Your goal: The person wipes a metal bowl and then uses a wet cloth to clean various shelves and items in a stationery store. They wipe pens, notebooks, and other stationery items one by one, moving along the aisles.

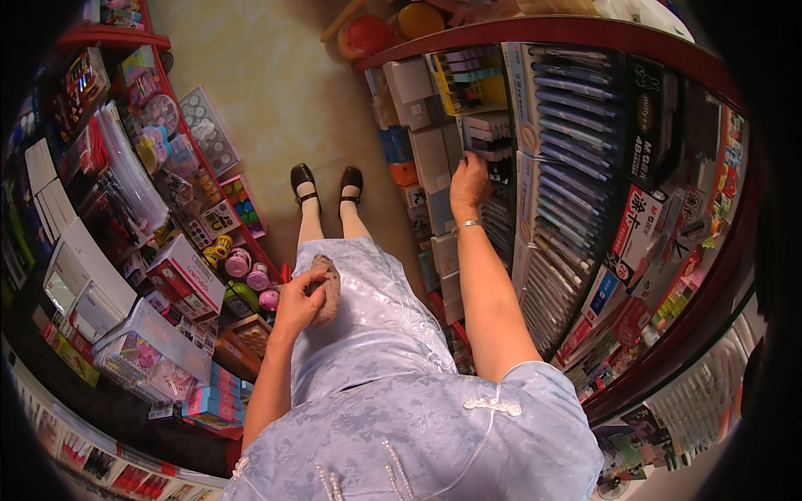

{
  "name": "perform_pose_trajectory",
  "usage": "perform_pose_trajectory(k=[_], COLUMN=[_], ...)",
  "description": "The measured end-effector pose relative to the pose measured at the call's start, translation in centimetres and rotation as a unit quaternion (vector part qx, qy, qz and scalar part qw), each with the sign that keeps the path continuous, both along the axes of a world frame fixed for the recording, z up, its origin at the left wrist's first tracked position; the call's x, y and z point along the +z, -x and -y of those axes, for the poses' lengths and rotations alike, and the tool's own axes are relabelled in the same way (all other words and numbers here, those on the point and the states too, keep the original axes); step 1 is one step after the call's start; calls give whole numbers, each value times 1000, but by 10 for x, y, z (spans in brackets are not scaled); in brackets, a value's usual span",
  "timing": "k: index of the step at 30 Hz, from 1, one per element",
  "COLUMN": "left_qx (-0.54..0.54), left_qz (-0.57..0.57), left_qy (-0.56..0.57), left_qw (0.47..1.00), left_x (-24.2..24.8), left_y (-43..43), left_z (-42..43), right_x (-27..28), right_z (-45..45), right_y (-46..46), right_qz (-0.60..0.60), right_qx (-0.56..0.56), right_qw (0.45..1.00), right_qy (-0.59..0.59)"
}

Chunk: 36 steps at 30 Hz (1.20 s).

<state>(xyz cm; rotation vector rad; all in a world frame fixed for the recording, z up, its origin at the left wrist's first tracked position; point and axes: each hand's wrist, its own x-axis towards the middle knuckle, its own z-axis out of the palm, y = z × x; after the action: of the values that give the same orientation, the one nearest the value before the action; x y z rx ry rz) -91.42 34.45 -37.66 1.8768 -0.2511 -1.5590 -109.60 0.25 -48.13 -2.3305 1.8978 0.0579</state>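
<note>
Held in my left hand point(302, 299) is a crumpled brown-grey cloth point(328, 293), in front of my pale blue dress. My right hand point(471, 183) reaches out to the shelf on the right, a silver bracelet point(468, 223) at its wrist. Its fingertips are at the white boxes point(432, 160) along the aisle side, beside a box of dark and pale pens point(487, 134). The fingers are partly hidden by the back of the hand, so I cannot tell whether they grip anything. Just right of that hand, rows of blue-barrelled pens point(573, 125) lie in display boxes.
A dark red shelf rim point(539, 28) bounds the right display, with boxed pencils point(636, 232) farther right. Stationery crowds the left shelves, including a red-and-white carton point(188, 278) and pink round containers point(238, 262). Red and orange round objects point(366, 36) stand beyond the tan floor point(250, 81).
</note>
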Motion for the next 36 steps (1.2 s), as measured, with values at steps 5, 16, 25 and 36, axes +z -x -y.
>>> perform_pose_trajectory(k=[5,16,25,36], left_qx=[-18,-39,-43,-60], left_qz=[3,19,22,25], left_qy=[-16,-19,-18,-11], left_qw=[1000,999,999,998], left_x=[-4,-14,-16,-16], left_y=[-3,-16,-13,-9], left_z=[-4,-11,-11,-6], right_x=[2,-1,-3,19], right_z=[-14,-33,-41,-83], right_y=[-10,-17,-20,15], right_qz=[-17,58,87,195], right_qx=[8,7,7,94], right_qw=[999,997,996,974], right_qy=[41,45,6,-66])
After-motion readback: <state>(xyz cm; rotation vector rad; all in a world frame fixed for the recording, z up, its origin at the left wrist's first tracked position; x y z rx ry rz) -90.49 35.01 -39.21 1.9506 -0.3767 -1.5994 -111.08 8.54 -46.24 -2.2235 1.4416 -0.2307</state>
